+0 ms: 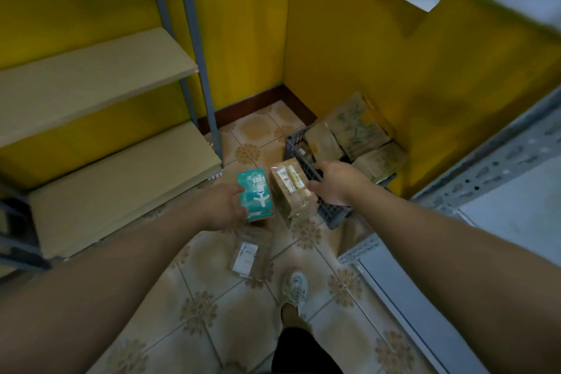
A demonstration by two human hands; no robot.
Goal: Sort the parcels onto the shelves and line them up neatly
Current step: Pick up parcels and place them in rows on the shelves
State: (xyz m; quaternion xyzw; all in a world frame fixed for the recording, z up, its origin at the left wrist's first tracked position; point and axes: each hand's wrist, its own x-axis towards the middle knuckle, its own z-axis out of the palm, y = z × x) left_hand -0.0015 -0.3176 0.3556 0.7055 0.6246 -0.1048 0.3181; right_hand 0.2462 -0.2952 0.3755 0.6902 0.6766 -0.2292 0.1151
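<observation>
Teal box (254, 195) sits mid-frame in the left hand (220, 206), whose grip spans its left edge. The right hand (337, 182) holds the right side of a brown taped parcel (288, 188) just beside it, though blur hides the exact finger contact. Both parcels are above the tiled floor (212, 297), the brown one close against the left wall of a dark crate (331, 212) packed with more brown parcels (349, 133). A strip of tile separates them from the front edges of the beige shelves (100, 70) at left, and a flat packet (245, 255) lies lower centre.
</observation>
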